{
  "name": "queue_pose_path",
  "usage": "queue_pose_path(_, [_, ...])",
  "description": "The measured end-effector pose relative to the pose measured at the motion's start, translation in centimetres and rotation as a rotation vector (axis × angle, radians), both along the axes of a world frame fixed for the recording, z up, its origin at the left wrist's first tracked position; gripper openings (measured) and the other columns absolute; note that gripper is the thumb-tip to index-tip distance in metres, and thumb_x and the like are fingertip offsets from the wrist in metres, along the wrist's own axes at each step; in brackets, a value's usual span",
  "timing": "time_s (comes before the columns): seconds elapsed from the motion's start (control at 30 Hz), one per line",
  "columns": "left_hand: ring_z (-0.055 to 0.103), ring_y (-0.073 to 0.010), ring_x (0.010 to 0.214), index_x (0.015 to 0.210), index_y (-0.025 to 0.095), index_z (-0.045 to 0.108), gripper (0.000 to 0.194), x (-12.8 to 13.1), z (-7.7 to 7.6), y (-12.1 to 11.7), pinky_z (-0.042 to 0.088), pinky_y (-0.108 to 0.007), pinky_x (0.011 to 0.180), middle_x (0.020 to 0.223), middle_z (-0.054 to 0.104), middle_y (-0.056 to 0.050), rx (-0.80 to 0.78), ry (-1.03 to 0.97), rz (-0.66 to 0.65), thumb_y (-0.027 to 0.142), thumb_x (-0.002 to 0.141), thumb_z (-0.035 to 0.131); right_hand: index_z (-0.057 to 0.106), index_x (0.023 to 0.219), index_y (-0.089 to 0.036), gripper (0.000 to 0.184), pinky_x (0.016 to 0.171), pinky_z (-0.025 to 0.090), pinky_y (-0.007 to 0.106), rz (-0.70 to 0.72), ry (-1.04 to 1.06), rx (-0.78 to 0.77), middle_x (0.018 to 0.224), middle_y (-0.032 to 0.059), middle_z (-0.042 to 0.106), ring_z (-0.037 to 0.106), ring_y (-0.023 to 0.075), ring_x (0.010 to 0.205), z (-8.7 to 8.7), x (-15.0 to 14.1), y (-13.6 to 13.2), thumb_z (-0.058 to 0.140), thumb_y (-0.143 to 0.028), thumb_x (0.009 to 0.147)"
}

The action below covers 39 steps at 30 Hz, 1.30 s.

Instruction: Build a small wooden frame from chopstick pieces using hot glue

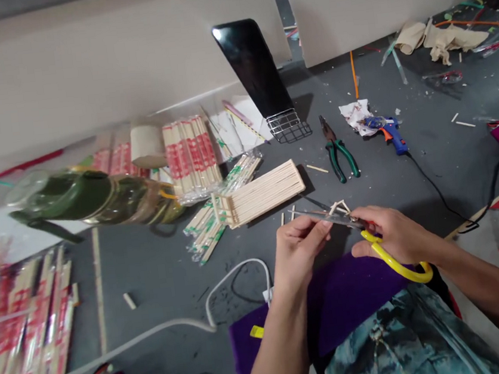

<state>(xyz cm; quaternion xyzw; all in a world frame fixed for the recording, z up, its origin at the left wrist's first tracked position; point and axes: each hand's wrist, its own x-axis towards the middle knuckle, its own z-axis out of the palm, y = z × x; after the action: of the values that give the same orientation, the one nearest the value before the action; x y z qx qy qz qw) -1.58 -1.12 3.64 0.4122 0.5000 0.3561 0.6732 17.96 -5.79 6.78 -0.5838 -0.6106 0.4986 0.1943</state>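
My right hand (394,233) grips a pair of scissors (397,265) by its yellow handles, with the blades apart and pointing left. Close by the blades, my left hand (297,250) is closed in a pinch. What it pinches is mostly hidden behind the fingers and blade. Small cut pieces of wooden stick (339,207) show just beyond the scissors. Behind my hands lies a flat piece built of wooden sticks (266,192), with a raised end at its left. It rests partly on chopsticks in green-marked wrappers (207,234).
Green-handled pliers (340,155) and a blue glue gun (390,132) lie at the back right. A phone (256,66) leans in a wire stand. At left are a green-lidded bottle (97,195), red-wrapped chopsticks (27,332) and a white cable (170,325) crossing the table.
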Motion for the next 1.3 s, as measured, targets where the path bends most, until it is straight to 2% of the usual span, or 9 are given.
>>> queue_pose_path(0.23, [0.035,-0.0042,0.039,0.063,0.015,0.065,0.037,0.5,-0.2,0.4,0.020,-0.018,0.039,0.050,0.051,0.004,0.085,0.033,0.015,0.046,0.075,0.079,0.064,0.093,-0.022,0.022,0.061,0.031,0.024,-0.086,0.020,0.033,0.072,-0.0066,0.046,0.040,0.0105,0.063,-1.3,-0.6,0.4,0.075,-0.033,0.076])
queue_pose_path(0.4, [0.039,-0.0060,0.040,0.071,0.017,0.066,0.026,0.7,-0.5,0.2,0.025,-0.019,0.039,0.050,0.052,0.005,0.260,0.110,0.065,0.040,0.079,0.075,0.064,0.097,-0.023,0.028,0.062,0.031,0.024,-0.087,-0.078,0.098,0.072,-0.0058,0.049,0.043,0.0119,0.066,-1.3,-0.8,0.3,0.074,-0.040,0.077])
queue_pose_path(0.5, [0.037,-0.0054,0.041,0.069,0.016,0.067,0.025,0.8,-0.6,0.1,0.024,-0.019,0.041,0.051,0.051,0.005,0.296,0.111,0.062,0.038,0.080,0.074,0.062,0.104,-0.024,0.034,0.064,0.032,0.025,-0.078,-0.100,0.094,0.075,-0.0053,0.050,0.045,0.0124,0.067,-1.4,-0.7,0.0,0.071,-0.045,0.080])
queue_pose_path(0.73, [0.033,-0.0034,0.038,0.064,0.015,0.065,0.031,0.9,-0.1,0.4,0.018,-0.019,0.037,0.051,0.054,0.003,0.119,-0.050,-0.008,0.041,0.072,0.080,0.060,0.109,-0.025,0.039,0.074,0.040,0.026,-0.069,-0.027,0.047,0.089,-0.0023,0.059,0.053,0.0154,0.081,-1.4,-0.4,-0.5,0.073,-0.048,0.079])
queue_pose_path(0.87, [0.034,-0.0028,0.036,0.061,0.014,0.065,0.033,0.8,0.4,0.6,0.016,-0.018,0.036,0.050,0.055,0.003,0.018,-0.105,-0.033,0.041,0.064,0.084,0.062,0.106,-0.024,0.033,0.073,0.040,0.026,-0.051,-0.008,0.047,0.087,-0.0022,0.060,0.052,0.0145,0.078,-1.1,-0.1,-0.4,0.072,-0.044,0.081])
queue_pose_path(1.03, [0.031,-0.0021,0.036,0.061,0.013,0.066,0.034,0.3,0.3,0.8,0.015,-0.017,0.036,0.048,0.055,0.002,-0.071,-0.116,-0.071,0.041,0.061,0.087,0.062,0.097,-0.024,0.024,0.066,0.035,0.024,-0.007,-0.005,0.037,0.078,-0.0047,0.053,0.046,0.0122,0.070,-0.6,0.1,-0.1,0.070,-0.039,0.081])
queue_pose_path(1.2, [0.029,-0.0019,0.037,0.062,0.014,0.065,0.037,0.6,0.1,1.1,0.014,-0.017,0.037,0.048,0.051,0.004,-0.014,-0.091,-0.022,0.045,0.065,0.085,0.060,0.089,-0.022,0.020,0.061,0.030,0.024,-0.074,-0.054,0.062,0.068,-0.0066,0.045,0.038,0.0113,0.063,-0.9,-0.4,0.5,0.070,-0.035,0.077])
queue_pose_path(1.3, [0.033,-0.0029,0.037,0.065,0.015,0.063,0.038,0.8,-0.1,1.0,0.019,-0.018,0.036,0.050,0.052,0.004,0.056,-0.038,-0.013,0.047,0.070,0.082,0.060,0.090,-0.022,0.020,0.061,0.030,0.025,-0.084,-0.064,0.052,0.066,-0.0070,0.044,0.038,0.0117,0.063,-1.2,-0.7,0.7,0.068,-0.038,0.079])
